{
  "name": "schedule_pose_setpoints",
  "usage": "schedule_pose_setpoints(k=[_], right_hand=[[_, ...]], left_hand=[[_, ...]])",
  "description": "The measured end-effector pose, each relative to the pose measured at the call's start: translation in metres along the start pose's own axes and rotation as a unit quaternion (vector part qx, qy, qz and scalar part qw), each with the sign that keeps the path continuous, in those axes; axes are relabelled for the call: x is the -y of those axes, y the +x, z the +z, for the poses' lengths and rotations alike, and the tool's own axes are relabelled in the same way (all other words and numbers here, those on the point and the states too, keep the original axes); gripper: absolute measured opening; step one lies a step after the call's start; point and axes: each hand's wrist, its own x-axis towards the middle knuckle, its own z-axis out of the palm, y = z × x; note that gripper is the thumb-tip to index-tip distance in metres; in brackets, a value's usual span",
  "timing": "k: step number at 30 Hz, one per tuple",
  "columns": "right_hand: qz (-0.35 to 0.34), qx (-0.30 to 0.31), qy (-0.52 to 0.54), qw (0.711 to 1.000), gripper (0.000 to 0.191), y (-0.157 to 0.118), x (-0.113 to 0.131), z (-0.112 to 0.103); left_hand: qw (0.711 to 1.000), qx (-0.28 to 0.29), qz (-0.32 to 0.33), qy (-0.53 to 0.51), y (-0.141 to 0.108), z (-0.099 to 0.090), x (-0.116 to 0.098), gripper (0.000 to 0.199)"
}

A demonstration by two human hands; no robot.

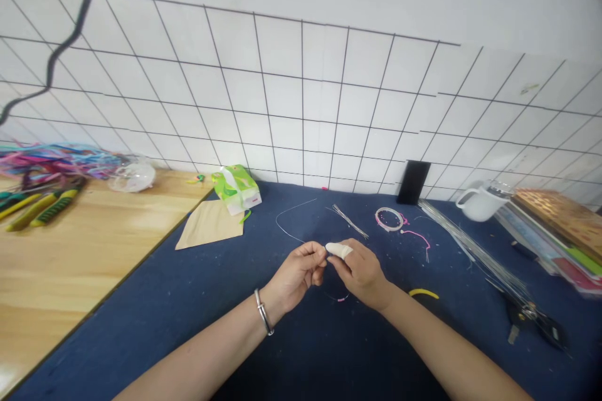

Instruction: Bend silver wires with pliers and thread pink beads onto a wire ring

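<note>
My left hand [298, 272] pinches a thin silvery wire [278, 226] between thumb and forefinger. From there the wire's free end curves out to the left and back over the dark blue mat. My right hand [360, 269] meets it fingertip to fingertip, closed in a pinch on the wire. A white finger cover [338, 250] is on one right-hand finger. Below the hands hangs a thin loop with a small pink piece [341, 299] on it. What lies right between the fingertips is too small to make out.
On the blue mat [188, 313] lie a wire bundle [350, 220], a white ring with pink cord [389, 219], a long bundle of wires [463, 241], and a yellow handle [423, 292]. A tissue pack [236, 189], white mug [483, 202], black block [414, 182] and pliers [59, 202] stand around.
</note>
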Motion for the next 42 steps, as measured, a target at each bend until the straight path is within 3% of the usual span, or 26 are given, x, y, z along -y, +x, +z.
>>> schedule_pose_setpoints(k=[13,21,26,30,34,38,42], right_hand=[[0.031,0.055,-0.004,0.998,0.027,-0.001,-0.003,-0.001],[-0.052,0.071,-0.078,0.993,0.026,-0.002,-0.002,-0.003],[-0.063,0.049,-0.095,0.992,0.021,-0.002,-0.003,-0.005],[-0.039,0.04,-0.109,0.992,0.015,-0.002,-0.005,-0.004],[-0.009,0.032,-0.111,0.993,0.008,-0.004,-0.005,-0.001],[0.006,0.025,-0.11,0.994,0.006,-0.006,-0.004,0.0],[0.005,0.017,-0.127,0.992,0.006,-0.006,-0.004,0.0]], left_hand=[[0.998,0.054,-0.042,0.012,0.003,-0.01,-0.008,0.013],[0.993,0.073,-0.091,0.001,0.004,-0.013,-0.013,0.012],[0.989,0.096,-0.11,0.019,0.004,-0.014,-0.012,0.013],[0.99,0.039,-0.02,0.131,0.002,-0.006,-0.009,0.015],[0.955,-0.02,0.095,0.281,-0.001,0.003,-0.007,0.019],[0.914,-0.05,0.136,0.379,-0.004,0.007,-0.008,0.017],[0.895,-0.054,0.169,0.408,-0.006,0.009,-0.01,0.014]])
